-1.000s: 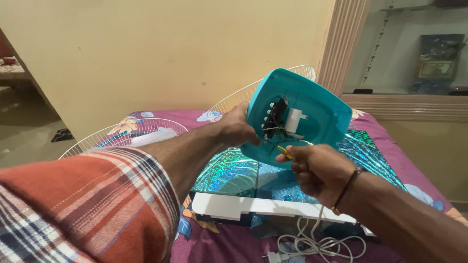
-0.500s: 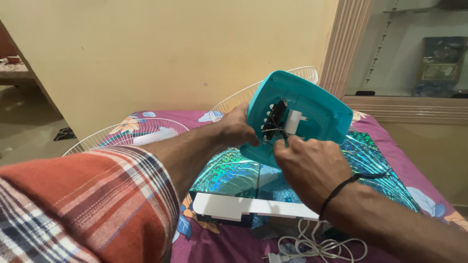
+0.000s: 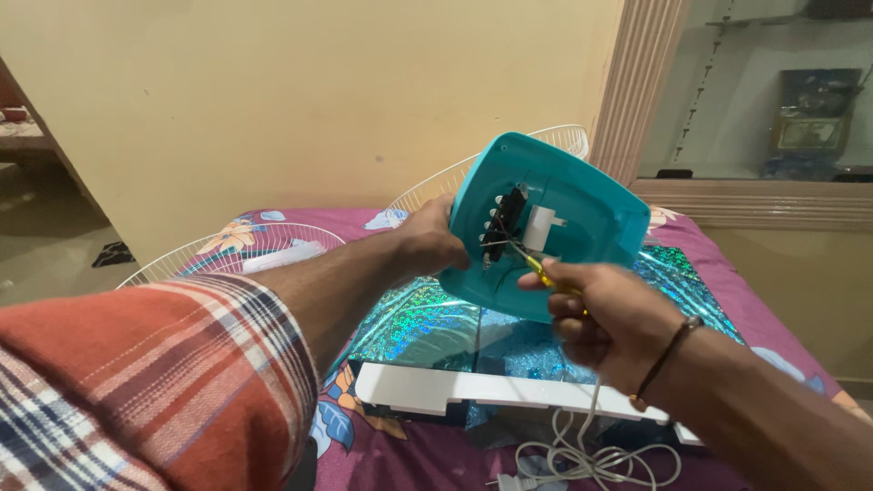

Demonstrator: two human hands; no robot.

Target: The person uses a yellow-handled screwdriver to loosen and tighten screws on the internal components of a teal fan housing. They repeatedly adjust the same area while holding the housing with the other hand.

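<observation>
Now left hand gripping teal fan housing, right hand clutching yellow-handled pliers

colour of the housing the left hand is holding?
Teal housing, plain, with black and white parts inside; left hand grips its edge. Head view.

Wire guard: mostly hidden behind teal housing. Tool: handle buried in right hand. Cord: plug cut off at near edge. Wiring: too small to tell.
</observation>
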